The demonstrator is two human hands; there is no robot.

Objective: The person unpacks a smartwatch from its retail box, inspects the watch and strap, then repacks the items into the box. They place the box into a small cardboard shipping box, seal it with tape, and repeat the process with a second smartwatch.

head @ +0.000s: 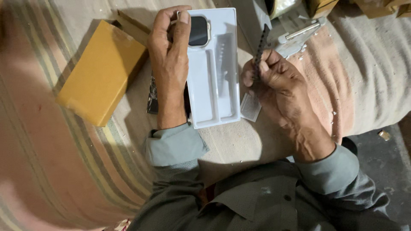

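Striped blanket (64,171) covers the work surface, left half of view. Yellow-brown cardboard box (100,72) lies on it at 9 o'clock from the tray, well apart from the right hand. White plastic tray (214,92) sits centre frame, long axis running 12 to 6, with two empty slots in its lower part. Left hand (169,55) rests along the tray's 9 o'clock edge, fingers curled, thumb and forefinger pinching the smartwatch body (198,31) that sits in the tray's 12 o'clock pocket. Right hand (272,81) is at 3 o'clock from the tray, just beside it, fingers closed in a pinch on a dark perforated watch strap (261,47) that stands up towards 12. Small white leaflet (250,107) lies under the right hand, touching the tray's 3 o'clock edge.
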